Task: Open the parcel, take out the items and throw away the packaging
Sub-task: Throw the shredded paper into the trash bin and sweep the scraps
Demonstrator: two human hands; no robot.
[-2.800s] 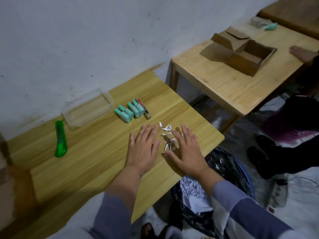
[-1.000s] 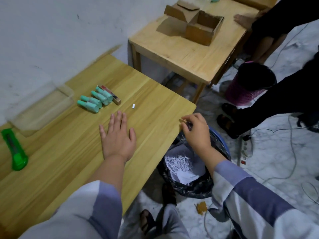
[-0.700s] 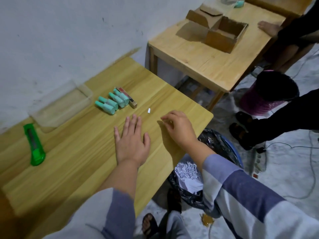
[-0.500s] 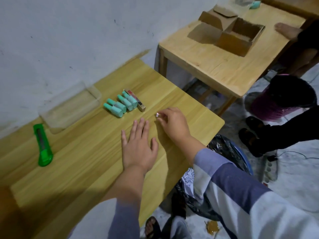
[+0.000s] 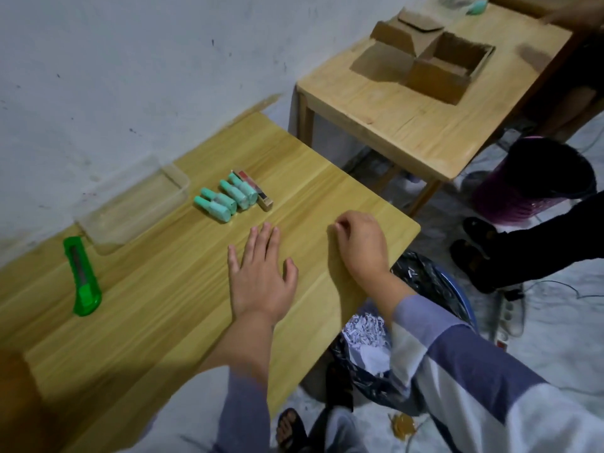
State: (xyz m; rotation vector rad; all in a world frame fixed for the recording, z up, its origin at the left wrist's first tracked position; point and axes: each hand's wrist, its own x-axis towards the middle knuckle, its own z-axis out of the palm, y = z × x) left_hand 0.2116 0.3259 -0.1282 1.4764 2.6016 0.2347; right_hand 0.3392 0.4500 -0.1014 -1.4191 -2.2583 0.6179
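Head view: the left hand (image 5: 260,276) lies flat, fingers straight, on the wooden table (image 5: 157,308); the right hand (image 5: 361,245) is curled near the edge above the bin (image 5: 425,282), and what it pinches, if anything, cannot be seen. The shredded paper filling (image 5: 366,331) in the bin looks featherlight and limp, so any stray bit is best taken by a fingertip pinch.

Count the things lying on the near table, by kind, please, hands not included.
Mint green bottles: 4
Small red and brown box: 1
Clear plastic tray: 1
Green utility knife: 1
Total: 7
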